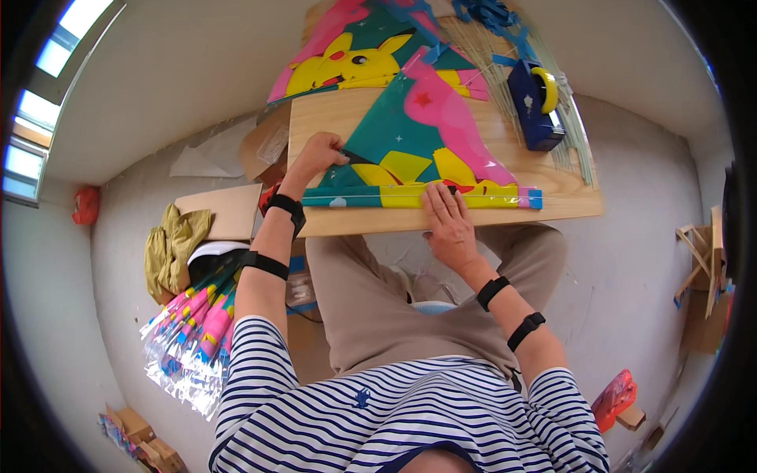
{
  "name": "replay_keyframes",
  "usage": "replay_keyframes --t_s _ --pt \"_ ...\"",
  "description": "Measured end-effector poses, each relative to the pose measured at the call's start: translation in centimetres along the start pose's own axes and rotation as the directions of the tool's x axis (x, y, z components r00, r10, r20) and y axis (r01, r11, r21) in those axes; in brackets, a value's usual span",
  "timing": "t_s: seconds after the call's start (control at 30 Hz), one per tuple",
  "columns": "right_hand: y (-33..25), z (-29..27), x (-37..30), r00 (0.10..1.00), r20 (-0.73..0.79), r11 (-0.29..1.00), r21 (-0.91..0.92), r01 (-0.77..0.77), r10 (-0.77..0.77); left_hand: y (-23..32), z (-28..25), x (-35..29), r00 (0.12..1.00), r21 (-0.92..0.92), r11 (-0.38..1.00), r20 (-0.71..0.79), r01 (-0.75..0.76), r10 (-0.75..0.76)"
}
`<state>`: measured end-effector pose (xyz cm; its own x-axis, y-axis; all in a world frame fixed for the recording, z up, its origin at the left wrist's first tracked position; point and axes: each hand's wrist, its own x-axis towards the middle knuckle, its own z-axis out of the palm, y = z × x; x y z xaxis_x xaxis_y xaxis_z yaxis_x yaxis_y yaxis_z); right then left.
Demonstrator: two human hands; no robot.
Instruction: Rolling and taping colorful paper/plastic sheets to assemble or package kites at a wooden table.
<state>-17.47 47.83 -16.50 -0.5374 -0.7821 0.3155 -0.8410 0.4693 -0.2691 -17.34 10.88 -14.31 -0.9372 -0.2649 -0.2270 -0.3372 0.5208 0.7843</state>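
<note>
A kite-like printed plastic sheet (402,118) in green, pink and yellow lies on the wooden table (568,206), its point toward the far side. Along the table's near edge the sheet is folded into a narrow band (347,196), with a thin pale line along it. Blue tape (535,199) sits at the band's right end. My left hand (318,154) pinches the sheet's left edge by a dark corner. Fingers stretched out, my right hand (449,224) lies flat on the folded band, pressing it to the table.
Another printed sheet (347,63) lies at the back. A blue tape dispenser (535,106) with yellow roll stands at right, beside thin pale sticks (579,150) and blue strips (489,16). Left on the floor are rolled printed sheets (209,315), a yellow-brown cloth (169,248) and cardboard (221,211).
</note>
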Motion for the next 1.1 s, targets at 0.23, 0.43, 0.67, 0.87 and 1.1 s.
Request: replay_keyframes --t_s 0.23,0.43,0.67,0.87,1.1 --pt "0.2 -0.2 -0.4 0.999 0.028 0.999 0.019 -0.03 0.029 2.3 2.2 -2.6 0.958 0.26 0.956 -0.212 -0.137 0.195" --pt "-0.1 -0.8 -0.1 1.0 0.012 0.999 0.027 -0.022 0.022 3.4 4.8 -5.7 0.776 0.522 0.797 -0.35 -0.304 0.525" --pt "-0.2 -0.8 -0.1 1.0 -0.007 1.0 0.003 -0.024 0.024 3.1 6.5 -7.8 0.698 0.695 0.613 -0.224 -0.375 0.681" --pt "-0.2 -0.6 0.0 1.0 -0.024 1.0 -0.013 -0.012 0.012 2.7 6.8 -8.1 0.722 0.739 0.567 -0.162 -0.363 0.673" --pt "0.1 -0.1 -0.2 1.0 -0.03 0.999 -0.034 -0.009 0.007 3.2 7.0 -7.6 0.696 0.823 0.489 -0.17 -0.29 0.698"
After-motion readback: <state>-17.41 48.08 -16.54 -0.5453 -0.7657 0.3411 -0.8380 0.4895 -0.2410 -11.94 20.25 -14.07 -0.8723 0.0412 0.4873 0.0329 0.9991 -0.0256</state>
